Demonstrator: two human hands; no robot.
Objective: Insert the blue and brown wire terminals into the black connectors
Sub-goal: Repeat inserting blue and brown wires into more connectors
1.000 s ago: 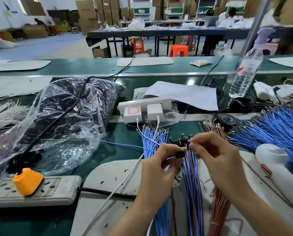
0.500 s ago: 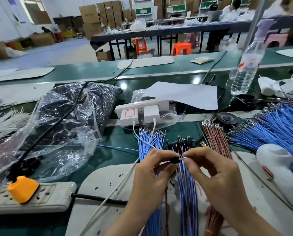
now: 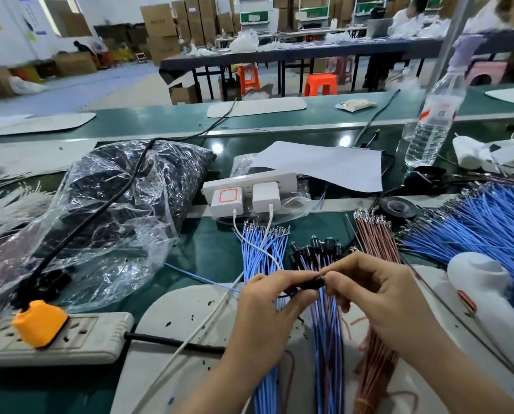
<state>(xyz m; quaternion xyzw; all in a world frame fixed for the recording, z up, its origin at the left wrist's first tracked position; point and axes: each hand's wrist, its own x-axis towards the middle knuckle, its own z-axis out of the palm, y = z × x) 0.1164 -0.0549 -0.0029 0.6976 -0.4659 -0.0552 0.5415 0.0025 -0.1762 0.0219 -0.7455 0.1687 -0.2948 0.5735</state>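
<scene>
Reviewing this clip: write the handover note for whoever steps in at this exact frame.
Left hand pinches a black connector; right hand meets it at the connector's end, apparently feeding in a wire, though the terminal itself is hidden by the fingers.
Done: a bunch of finished blue-and-brown pairs with connectors lies between the hands' far side and the chargers.
Stock: loose blue wires to the left, brown wires to the right, a large blue pile far right.
Left: seat this terminal, then continue through the loose wires.
</scene>
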